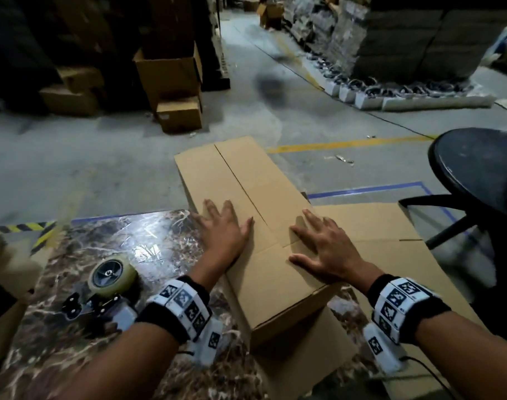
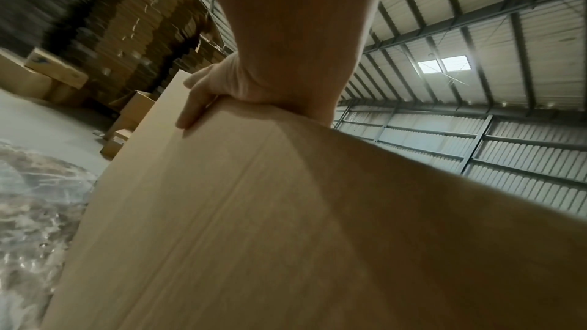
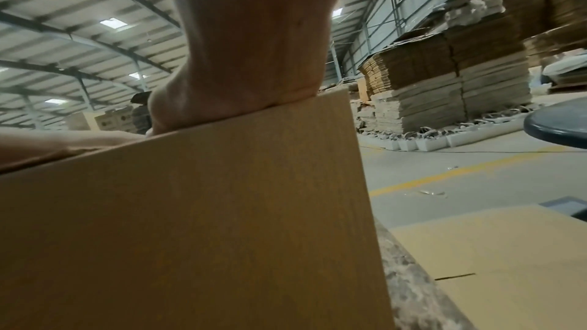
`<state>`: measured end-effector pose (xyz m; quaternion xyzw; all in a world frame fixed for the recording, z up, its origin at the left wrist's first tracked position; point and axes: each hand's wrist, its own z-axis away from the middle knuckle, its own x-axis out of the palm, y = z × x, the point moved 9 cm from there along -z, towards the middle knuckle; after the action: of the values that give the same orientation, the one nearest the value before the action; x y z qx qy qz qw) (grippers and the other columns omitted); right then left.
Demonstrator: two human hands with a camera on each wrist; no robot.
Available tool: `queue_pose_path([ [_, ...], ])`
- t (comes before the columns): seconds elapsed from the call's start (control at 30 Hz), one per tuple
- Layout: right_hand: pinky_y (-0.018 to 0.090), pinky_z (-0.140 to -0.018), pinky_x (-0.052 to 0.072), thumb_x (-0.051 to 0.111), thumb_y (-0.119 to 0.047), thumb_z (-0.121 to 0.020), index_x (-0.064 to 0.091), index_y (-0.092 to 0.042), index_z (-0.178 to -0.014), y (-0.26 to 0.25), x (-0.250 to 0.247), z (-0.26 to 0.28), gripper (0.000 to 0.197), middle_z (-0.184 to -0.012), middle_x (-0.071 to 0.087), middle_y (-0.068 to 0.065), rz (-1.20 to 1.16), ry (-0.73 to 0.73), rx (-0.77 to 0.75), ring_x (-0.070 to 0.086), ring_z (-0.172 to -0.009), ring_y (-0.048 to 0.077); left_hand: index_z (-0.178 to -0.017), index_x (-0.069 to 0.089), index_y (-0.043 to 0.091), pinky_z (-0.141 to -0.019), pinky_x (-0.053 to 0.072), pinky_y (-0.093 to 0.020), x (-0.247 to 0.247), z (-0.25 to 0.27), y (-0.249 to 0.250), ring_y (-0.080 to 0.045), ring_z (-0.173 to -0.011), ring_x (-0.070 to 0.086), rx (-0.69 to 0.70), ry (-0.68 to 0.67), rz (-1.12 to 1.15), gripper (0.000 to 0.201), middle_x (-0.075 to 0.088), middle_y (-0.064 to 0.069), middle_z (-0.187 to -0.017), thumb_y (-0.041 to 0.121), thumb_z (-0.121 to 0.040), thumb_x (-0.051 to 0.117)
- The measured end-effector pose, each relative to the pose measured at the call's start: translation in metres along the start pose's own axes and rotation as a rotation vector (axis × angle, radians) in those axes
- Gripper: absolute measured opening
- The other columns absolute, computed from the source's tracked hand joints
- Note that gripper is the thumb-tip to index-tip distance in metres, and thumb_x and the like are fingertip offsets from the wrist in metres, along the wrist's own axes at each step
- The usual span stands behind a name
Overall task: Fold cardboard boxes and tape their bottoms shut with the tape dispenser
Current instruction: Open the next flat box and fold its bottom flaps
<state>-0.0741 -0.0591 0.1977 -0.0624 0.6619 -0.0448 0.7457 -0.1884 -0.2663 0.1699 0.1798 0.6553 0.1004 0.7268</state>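
Both hands flat, fingers spread, pressing box flaps: left hand on left flap, right hand on right flap. Cardboard box on tabletop, seam untaped, near end overhanging tabletop edge. Tape dispenser near left, just beside left wrist. Risk: lift one hand for dispenser, flap springs up; box may tip off edge. Flat cardboard sheet right; stool far right crowds swing. Floor beyond open.
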Motion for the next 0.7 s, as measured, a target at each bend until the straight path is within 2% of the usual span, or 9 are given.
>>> queue_pose_path([
  [0.1,0.052,-0.109,0.036,0.027,-0.09,-0.075,0.028,-0.04,-0.151,0.003,-0.002,-0.002,0.091,-0.163,0.019,0.0,0.047,-0.068,-0.037,0.026,-0.141,0.038,-0.155,0.014,0.028,-0.11,0.026,-0.067,0.005,0.016,0.004,-0.054,-0.143,-0.005,-0.031,-0.013,-0.012,0.076,-0.007,-0.012,-0.164,0.068,-0.093,0.033],
  [0.2,0.05,-0.106,0.04,0.008,-0.098,-0.064,0.028,-0.042,-0.149,-0.001,-0.007,-0.007,0.103,-0.161,0.022,-0.002,0.106,-0.105,-0.077,0.034,-0.137,0.033,-0.154,0.016,0.03,-0.114,0.02,-0.064,0.0,0.036,0.005,-0.049,-0.145,-0.009,-0.018,0.012,-0.027,0.07,-0.005,-0.008,-0.164,0.064,-0.095,0.033],
  [0.23,0.05,-0.104,0.042,0.007,-0.099,-0.063,0.029,-0.042,-0.147,0.0,-0.009,-0.01,0.104,-0.159,0.025,-0.003,0.14,-0.136,-0.079,0.037,-0.135,0.031,-0.154,0.017,0.029,-0.116,0.016,-0.062,0.003,0.04,0.008,-0.048,-0.145,-0.011,0.006,0.014,-0.041,0.069,-0.004,-0.008,-0.164,0.063,-0.096,0.032],
  [0.33,0.049,-0.096,0.045,0.02,-0.096,-0.066,0.046,-0.035,-0.134,-0.011,-0.02,-0.027,0.094,-0.142,0.046,-0.002,0.238,-0.218,-0.094,0.049,-0.122,0.027,-0.154,0.02,0.028,-0.12,0.003,-0.056,0.013,0.054,0.005,-0.041,-0.148,-0.014,0.068,-0.002,-0.062,0.071,0.001,-0.01,-0.164,0.065,-0.094,0.025],
  [0.4,0.046,-0.092,0.049,0.024,-0.096,-0.065,0.049,-0.03,-0.13,-0.028,-0.024,-0.04,0.096,-0.133,0.052,0.003,0.233,-0.244,-0.116,0.054,-0.115,0.029,-0.154,0.023,0.027,-0.121,-0.001,-0.051,0.014,0.064,-0.001,-0.036,-0.15,-0.01,0.115,-0.012,-0.026,0.082,0.005,-0.011,-0.164,0.072,-0.086,0.014],
  [0.43,0.046,-0.093,0.049,0.032,-0.093,-0.069,0.046,-0.029,-0.134,-0.039,-0.025,-0.046,0.092,-0.135,0.049,0.006,0.227,-0.25,-0.128,0.053,-0.115,0.033,-0.154,0.025,0.026,-0.122,-0.001,-0.047,0.012,0.07,-0.005,-0.034,-0.151,-0.008,0.131,-0.009,0.022,0.084,0.006,-0.011,-0.164,0.072,-0.084,0.014],
  [0.5,0.047,-0.093,0.048,0.048,-0.082,-0.076,0.034,-0.028,-0.142,-0.065,-0.025,-0.055,0.086,-0.141,0.041,0.01,0.219,-0.24,-0.15,0.049,-0.118,0.039,-0.153,0.03,0.022,-0.123,0.002,-0.04,0.003,0.085,-0.017,-0.03,-0.151,0.001,0.154,0.024,0.15,0.077,0.011,-0.012,-0.164,0.066,-0.09,0.025],
  [0.57,0.05,-0.094,0.048,0.053,-0.077,-0.078,0.025,-0.028,-0.146,-0.092,-0.023,-0.06,0.088,-0.142,0.037,0.014,0.222,-0.236,-0.157,0.046,-0.12,0.042,-0.151,0.034,0.018,-0.12,0.008,-0.037,-0.01,0.098,-0.04,-0.026,-0.149,0.01,0.137,0.09,0.262,0.066,0.017,-0.013,-0.162,0.055,-0.096,0.036],
  [0.7,0.056,-0.098,0.045,0.052,-0.073,-0.083,0.025,-0.024,-0.148,-0.14,-0.028,-0.065,0.085,-0.147,0.03,0.024,0.274,-0.243,-0.134,0.039,-0.128,0.046,-0.145,0.042,0.018,-0.119,0.019,-0.039,-0.022,0.111,-0.14,-0.024,-0.145,0.022,-0.092,0.155,0.411,0.058,0.032,-0.01,-0.155,0.049,-0.096,0.047],
])
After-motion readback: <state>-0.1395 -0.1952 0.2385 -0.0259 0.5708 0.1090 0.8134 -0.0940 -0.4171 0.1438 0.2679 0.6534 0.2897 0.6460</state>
